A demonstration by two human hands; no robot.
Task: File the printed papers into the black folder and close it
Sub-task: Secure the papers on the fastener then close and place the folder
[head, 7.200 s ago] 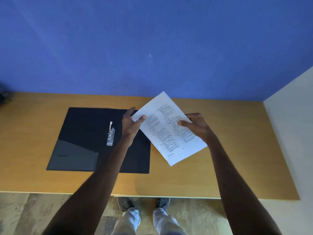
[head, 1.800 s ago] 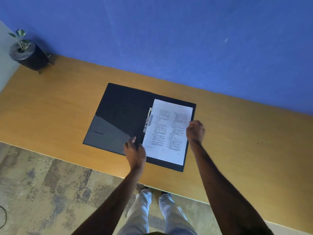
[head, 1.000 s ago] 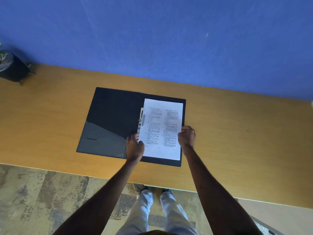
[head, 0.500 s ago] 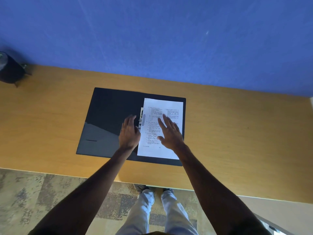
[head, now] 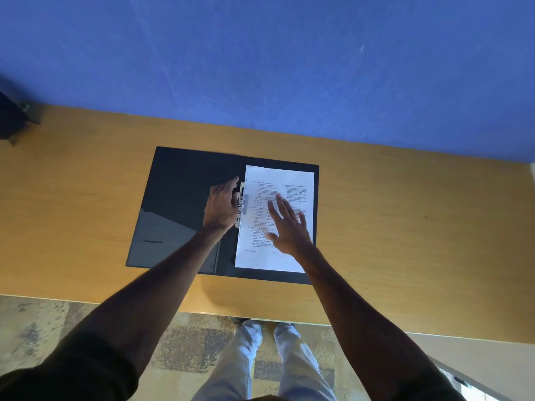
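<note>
The black folder (head: 185,192) lies open flat on the wooden desk. The printed papers (head: 289,180) rest on its right half, their left edge against the metal fastener (head: 241,211) at the spine. My right hand (head: 288,227) lies flat on the papers with fingers spread, pressing them down. My left hand (head: 221,205) sits on the left half beside the spine, its fingers curled at the fastener; whether they grip it is hidden.
The wooden desk (head: 405,241) runs along a blue wall. A dark plant pot (head: 13,120) stands at the far left edge of the view. A slanted pocket (head: 162,235) covers the lower left of the folder. Patterned carpet and my legs show below the desk's front edge.
Both hands let go of the papers' lower corners and moved up. The right hand now lies flat on the sheet, the left has slid to the fastener. The papers stay put.
</note>
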